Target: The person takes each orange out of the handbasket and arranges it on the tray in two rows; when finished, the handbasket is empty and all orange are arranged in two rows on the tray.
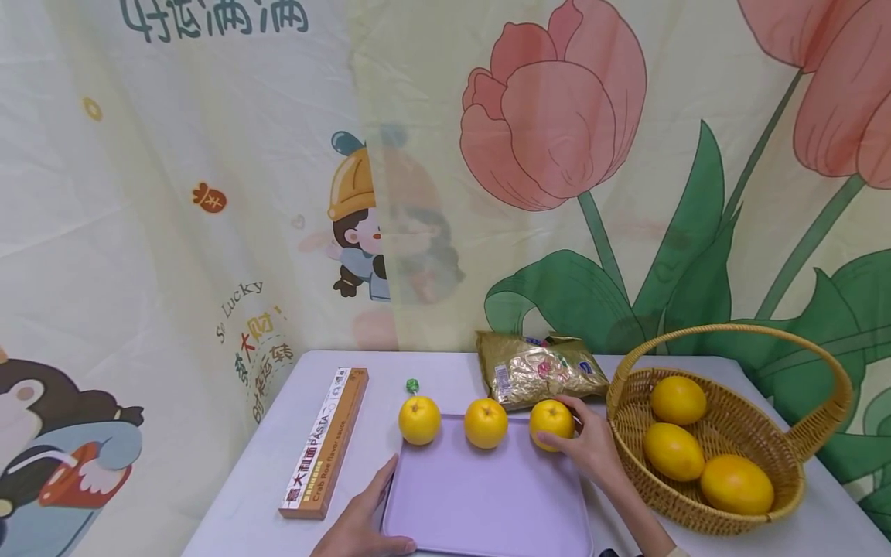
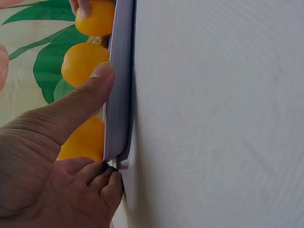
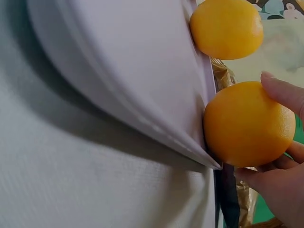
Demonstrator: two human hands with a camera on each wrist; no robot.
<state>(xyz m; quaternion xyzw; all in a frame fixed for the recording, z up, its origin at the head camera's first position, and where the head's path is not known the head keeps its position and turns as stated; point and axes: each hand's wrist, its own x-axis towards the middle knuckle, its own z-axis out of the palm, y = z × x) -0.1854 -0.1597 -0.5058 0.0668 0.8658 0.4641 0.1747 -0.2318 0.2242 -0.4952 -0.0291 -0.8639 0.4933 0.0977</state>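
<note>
A lilac tray (image 1: 487, 495) lies on the white table, with three oranges in a row along its far edge. My left hand (image 1: 365, 514) holds the tray's near left corner, its thumb on the rim in the left wrist view. At the far right corner my right hand (image 1: 592, 437) grips the right orange (image 3: 249, 124) between thumb and fingers. The middle orange (image 1: 486, 423) and the left orange (image 1: 420, 420) are untouched. In the right wrist view, the held orange is against the tray's rim; whether it bears on the tray I cannot tell.
A wicker basket (image 1: 703, 514) with three yellow-orange fruits stands on the right. Behind the tray lies a gold foil bag (image 1: 536, 371). A pasta box (image 1: 323, 445) lies on the left, and a small green thing (image 1: 413, 384) is behind the left orange. A printed curtain hangs behind.
</note>
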